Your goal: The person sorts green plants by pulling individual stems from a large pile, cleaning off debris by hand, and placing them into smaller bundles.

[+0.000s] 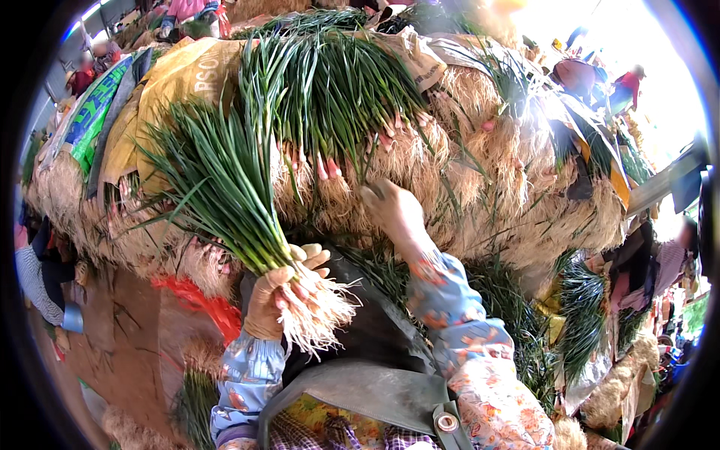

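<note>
My left hand [271,300], raised at the lower middle, is closed around a bunch of green garlic [241,199]. Its long green leaves fan up and to the left, and the pale pinkish stems and stringy white roots hang past the hand toward the right. Further right, my right hand [395,212] has its fingers curled together at the front of a heap. Whether a thin stalk is caught in its fingertips is hard to see. Just beyond that hand, a row of loose green garlic [337,97] lies on the heap, roots facing me.
The heap's front is a thick mass of tan roots [510,202]. A yellow woven sack [169,90] and a green-blue sack [94,112] cover its left part. Red plastic [201,304] lies at left, and more green bundles [581,315] stand at right. Other people work around the edges.
</note>
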The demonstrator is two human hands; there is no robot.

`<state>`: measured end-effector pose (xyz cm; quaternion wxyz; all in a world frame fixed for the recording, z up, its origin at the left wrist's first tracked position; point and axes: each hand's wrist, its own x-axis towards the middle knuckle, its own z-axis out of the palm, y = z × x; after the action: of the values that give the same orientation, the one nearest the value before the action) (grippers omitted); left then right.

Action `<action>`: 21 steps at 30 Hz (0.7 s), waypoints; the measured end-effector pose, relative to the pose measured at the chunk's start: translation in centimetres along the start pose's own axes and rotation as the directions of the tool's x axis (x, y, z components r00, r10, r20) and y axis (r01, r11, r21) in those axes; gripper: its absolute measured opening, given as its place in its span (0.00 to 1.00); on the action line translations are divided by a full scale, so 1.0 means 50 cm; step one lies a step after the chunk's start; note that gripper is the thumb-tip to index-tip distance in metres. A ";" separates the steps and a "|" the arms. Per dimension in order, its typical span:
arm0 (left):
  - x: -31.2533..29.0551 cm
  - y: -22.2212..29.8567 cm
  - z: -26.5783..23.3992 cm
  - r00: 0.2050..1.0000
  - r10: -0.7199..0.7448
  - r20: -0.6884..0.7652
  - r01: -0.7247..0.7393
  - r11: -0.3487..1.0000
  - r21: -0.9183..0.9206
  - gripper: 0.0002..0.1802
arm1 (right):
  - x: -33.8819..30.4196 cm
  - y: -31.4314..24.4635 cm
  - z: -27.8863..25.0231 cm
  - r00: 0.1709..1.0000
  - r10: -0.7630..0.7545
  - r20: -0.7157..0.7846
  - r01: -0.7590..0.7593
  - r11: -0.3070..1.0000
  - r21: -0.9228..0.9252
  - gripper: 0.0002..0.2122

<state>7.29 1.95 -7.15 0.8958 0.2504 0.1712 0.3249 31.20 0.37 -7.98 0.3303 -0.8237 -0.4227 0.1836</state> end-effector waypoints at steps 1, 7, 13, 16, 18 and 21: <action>0.006 -0.002 0.012 1.000 0.009 0.020 -0.009 0.999 0.033 0.20 | 0.039 0.007 0.023 0.985 -0.139 -0.098 0.127 0.984 -0.124 0.15; 0.019 -0.013 0.001 0.986 -0.105 -0.133 0.135 0.961 0.243 0.18 | -0.042 -0.020 0.056 0.966 -0.258 0.024 0.242 0.930 0.276 0.09; 0.010 -0.023 -0.001 0.988 -0.145 -0.056 0.150 0.984 0.100 0.11 | -0.089 -0.029 0.087 0.855 -0.473 -0.211 0.495 0.866 0.065 0.04; -0.015 -0.014 0.030 0.986 -0.031 0.162 0.056 0.987 -0.151 0.15 | -0.019 0.074 0.056 0.964 0.148 0.220 -0.265 0.569 0.778 0.06; -0.019 -0.010 0.017 0.983 -0.002 0.182 0.041 0.977 -0.209 0.14 | -0.057 -0.017 0.028 0.842 -0.145 0.520 -0.423 0.422 0.802 0.10; -0.023 -0.013 -0.002 0.981 -0.029 0.191 0.085 0.952 -0.294 0.16 | -0.096 -0.105 0.062 0.721 -0.471 0.508 -0.448 0.241 0.861 0.14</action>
<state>6.74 0.80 -7.44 0.9445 0.1350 0.0435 0.2965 23.64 -0.13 -6.41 0.5802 -0.2961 -0.3104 0.6923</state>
